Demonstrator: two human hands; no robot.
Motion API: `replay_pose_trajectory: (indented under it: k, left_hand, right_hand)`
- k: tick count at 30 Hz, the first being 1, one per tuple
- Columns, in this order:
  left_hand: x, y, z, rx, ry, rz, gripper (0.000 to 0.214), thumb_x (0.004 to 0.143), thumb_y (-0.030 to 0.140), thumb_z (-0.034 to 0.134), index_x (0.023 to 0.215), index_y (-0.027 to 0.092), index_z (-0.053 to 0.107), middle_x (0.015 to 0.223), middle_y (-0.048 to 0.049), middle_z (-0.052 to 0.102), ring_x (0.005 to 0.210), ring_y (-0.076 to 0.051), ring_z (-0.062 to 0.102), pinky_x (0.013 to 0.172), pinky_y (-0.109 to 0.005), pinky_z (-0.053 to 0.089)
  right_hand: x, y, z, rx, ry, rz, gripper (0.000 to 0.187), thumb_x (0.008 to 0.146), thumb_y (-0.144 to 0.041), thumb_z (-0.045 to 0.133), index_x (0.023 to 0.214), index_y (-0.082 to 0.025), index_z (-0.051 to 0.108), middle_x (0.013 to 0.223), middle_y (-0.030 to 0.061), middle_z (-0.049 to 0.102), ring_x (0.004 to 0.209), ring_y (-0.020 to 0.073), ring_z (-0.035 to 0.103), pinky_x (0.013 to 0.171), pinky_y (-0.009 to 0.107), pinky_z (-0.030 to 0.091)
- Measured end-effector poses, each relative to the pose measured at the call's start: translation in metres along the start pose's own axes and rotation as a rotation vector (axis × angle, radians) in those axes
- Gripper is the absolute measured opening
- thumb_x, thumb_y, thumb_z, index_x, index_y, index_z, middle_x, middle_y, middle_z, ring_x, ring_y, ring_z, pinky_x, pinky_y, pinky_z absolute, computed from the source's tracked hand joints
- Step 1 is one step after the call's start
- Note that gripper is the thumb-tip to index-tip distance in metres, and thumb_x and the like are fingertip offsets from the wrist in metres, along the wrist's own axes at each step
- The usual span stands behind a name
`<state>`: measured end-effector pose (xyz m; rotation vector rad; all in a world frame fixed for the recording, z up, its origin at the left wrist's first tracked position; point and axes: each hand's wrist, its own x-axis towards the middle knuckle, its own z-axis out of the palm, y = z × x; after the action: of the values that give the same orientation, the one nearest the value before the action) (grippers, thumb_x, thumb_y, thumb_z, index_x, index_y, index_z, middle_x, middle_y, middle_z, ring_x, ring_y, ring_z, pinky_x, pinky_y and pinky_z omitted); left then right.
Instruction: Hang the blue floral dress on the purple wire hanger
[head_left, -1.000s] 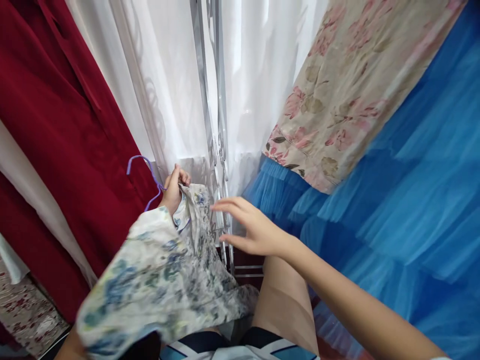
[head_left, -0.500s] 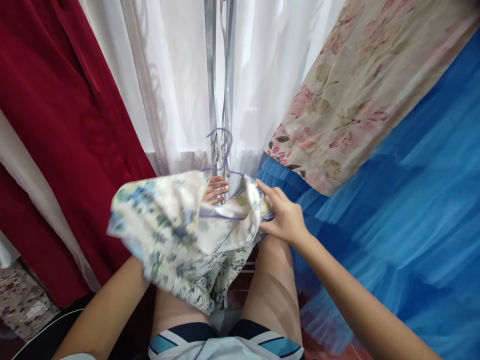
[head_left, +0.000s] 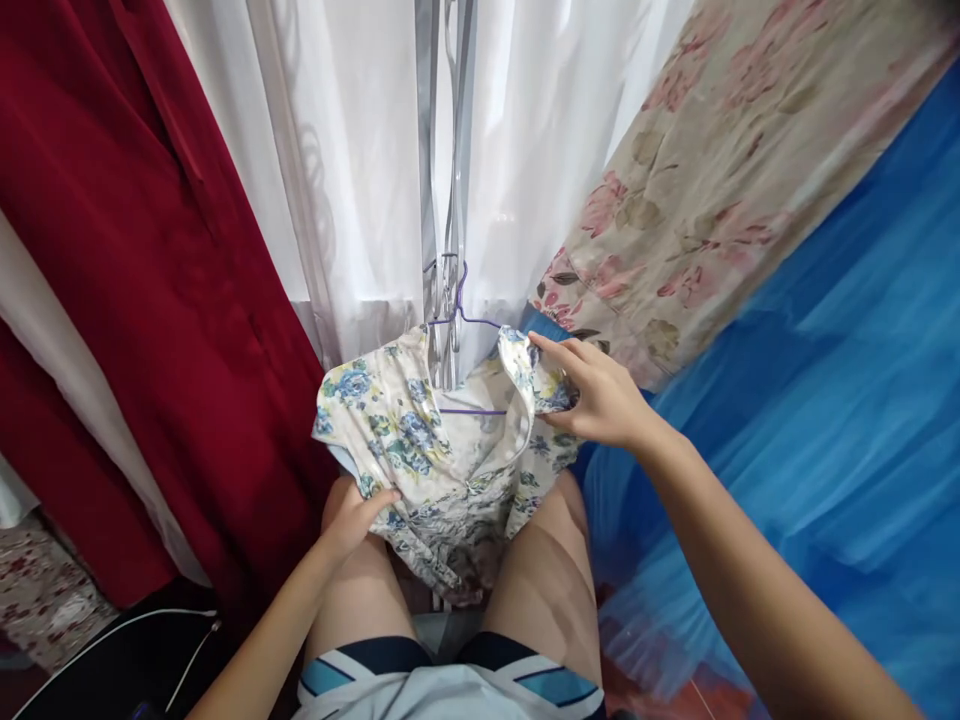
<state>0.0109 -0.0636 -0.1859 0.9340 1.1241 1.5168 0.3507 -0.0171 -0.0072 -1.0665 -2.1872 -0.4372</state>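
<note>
**Floral garment on hanger: soft, light, both hands on it**

Blue-and-yellow floral garment (head_left: pixel 409 430) is over the lap, centre of view, threaded on a purple hanger (head_left: pixel 471 411). Hanger's lower bar crosses the open neckline.

Handling, my read: light, limp, thin woven cloth; creases easily, not fragile. Could slide off the hanger, which looks thin and slick. Only the hanger gives it any stiffness. Best hold: hanger neck below the hook for the load, or shoulder cloth and hanger arm together; side cloth alone just folds.

Orientation: neckline and hook point up-frame, away from the wearer; lower edge towards the lap, between the thighs (head_left: pixel 367 590). Long axis runs hook to lap, shoulders span left-right. Hook tip hard to make out against the metal behind.

Left hand (head_left: pixel 351 518): thumb on top of the side cloth, other fingers tucked under, so pinching cloth.
Right hand (head_left: pixel 604 392): at the right shoulder, thumb and forefinger parted with cloth between; can't tell if they grip.

Around it: metal stand (head_left: pixel 462 130) beyond the hook, white drapes (head_left: pixel 360 180) behind, red cloth (head_left: pixel 225 400) left, rose-print cloth (head_left: pixel 675 230) and blue tulle (head_left: pixel 765 500) right.
</note>
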Motion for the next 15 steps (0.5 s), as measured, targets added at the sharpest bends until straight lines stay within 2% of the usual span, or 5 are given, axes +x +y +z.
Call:
replay_pose_trajectory:
  k: [4, 7, 11, 13, 15]
  left_hand:
    - [-0.015, -0.017, -0.014, -0.069, 0.092, -0.018, 0.039, 0.058, 0.025, 0.076, 0.095, 0.015, 0.066, 0.098, -0.0075, 0.074, 0.103, -0.03, 0.067, 0.085, -0.035, 0.054]
    - [-0.024, -0.016, -0.02, -0.116, 0.111, -0.041, 0.044, 0.061, 0.026, 0.075, 0.102, 0.015, 0.065, 0.105, -0.0075, 0.073, 0.102, -0.028, 0.068, 0.086, -0.035, 0.054]
    - [-0.033, -0.014, -0.014, -0.059, 0.05, -0.084, 0.054, 0.059, 0.025, 0.078, 0.111, 0.015, 0.065, 0.102, -0.0081, 0.073, 0.104, -0.03, 0.067, 0.091, -0.037, 0.052]
    - [-0.036, -0.017, -0.006, -0.06, 0.051, -0.051, 0.055, 0.062, 0.026, 0.076, 0.116, 0.018, 0.066, 0.108, -0.008, 0.073, 0.111, -0.03, 0.065, 0.097, -0.037, 0.05]
    - [-0.039, -0.022, 0.002, -0.081, 0.039, -0.027, 0.054, 0.068, 0.03, 0.072, 0.121, 0.021, 0.064, 0.116, -0.0076, 0.071, 0.119, -0.029, 0.061, 0.103, -0.037, 0.046]
  right_hand:
    - [-0.033, -0.005, 0.027, 0.13, 0.189, 0.119, 0.069, 0.074, -0.037, 0.073, 0.14, -0.025, 0.055, 0.129, 0.0105, 0.058, 0.113, 0.0306, 0.058, 0.093, 0.041, 0.047]
    - [-0.068, -0.014, 0.061, 0.284, 0.382, 0.345, 0.04, 0.084, -0.039, 0.065, 0.12, -0.022, 0.069, 0.112, 0.0097, 0.065, 0.099, 0.0258, 0.063, 0.087, 0.039, 0.049]
    - [-0.124, -0.04, 0.105, 0.453, 0.515, 0.682, 0.037, 0.094, -0.037, 0.052, 0.125, -0.019, 0.063, 0.111, 0.0111, 0.067, 0.093, 0.0252, 0.062, 0.082, 0.04, 0.049]
    - [-0.143, -0.06, 0.12, 0.511, 0.441, 0.717, 0.032, 0.094, -0.037, 0.052, 0.12, -0.02, 0.063, 0.111, 0.0109, 0.065, 0.094, 0.026, 0.06, 0.081, 0.04, 0.048]
    - [-0.152, -0.083, 0.13, 0.624, 0.167, 0.625, 0.023, 0.092, -0.038, 0.056, 0.101, -0.02, 0.067, 0.096, 0.008, 0.065, 0.083, 0.0244, 0.059, 0.074, 0.037, 0.047]
